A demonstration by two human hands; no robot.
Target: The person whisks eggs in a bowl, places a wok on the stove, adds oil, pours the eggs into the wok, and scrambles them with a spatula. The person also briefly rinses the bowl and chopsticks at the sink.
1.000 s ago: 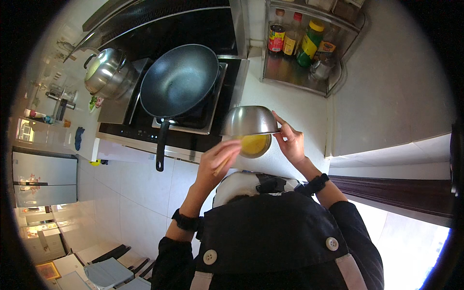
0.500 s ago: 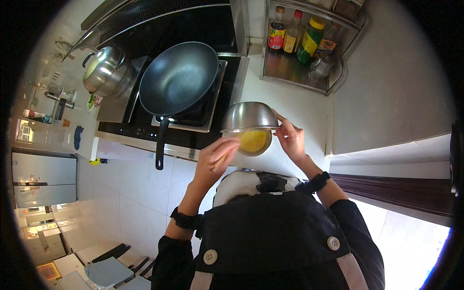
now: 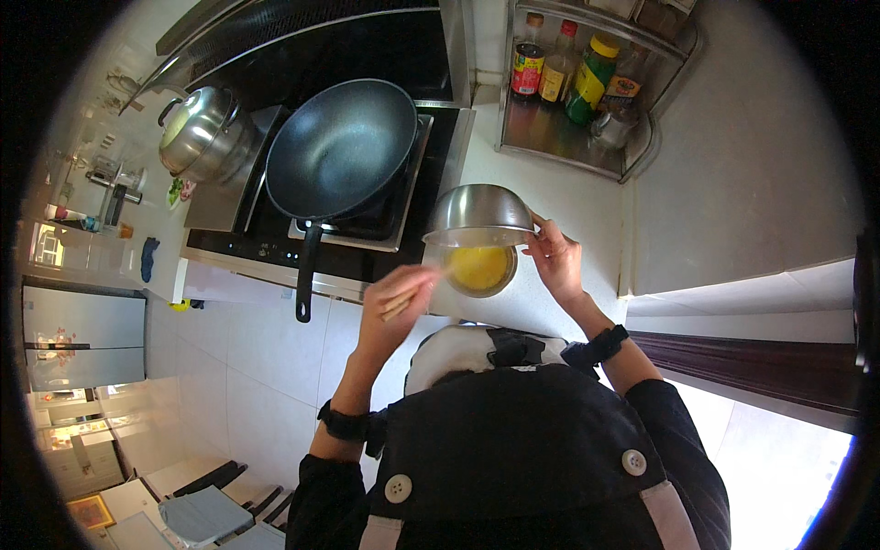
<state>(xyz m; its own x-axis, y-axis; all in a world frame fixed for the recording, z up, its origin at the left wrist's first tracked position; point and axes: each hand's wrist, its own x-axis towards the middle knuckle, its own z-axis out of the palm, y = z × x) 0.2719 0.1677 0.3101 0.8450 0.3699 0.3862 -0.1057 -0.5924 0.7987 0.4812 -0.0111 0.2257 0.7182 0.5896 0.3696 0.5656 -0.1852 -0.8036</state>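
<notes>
One bowl [image 3: 479, 211], pinched by the right hand [image 3: 555, 264], tilts over a second bowl [image 3: 512, 278] near the front edge of the table [image 3: 570, 200]; the left hand [image 3: 394, 298], fingers round a stick [image 3: 395, 306], has drawn leftward, baring more yellow liquid [image 3: 480, 267]

Tipped steel bowl [image 3: 481, 213] over round bowl [image 3: 512, 280] of yellow liquid [image 3: 481, 269], sticks [image 3: 395, 312] nearby

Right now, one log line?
left hand: holding chopsticks | right hand: holding tipped steel bowl | nearby: second bowl, yellow contents | stove: pan on top
</notes>
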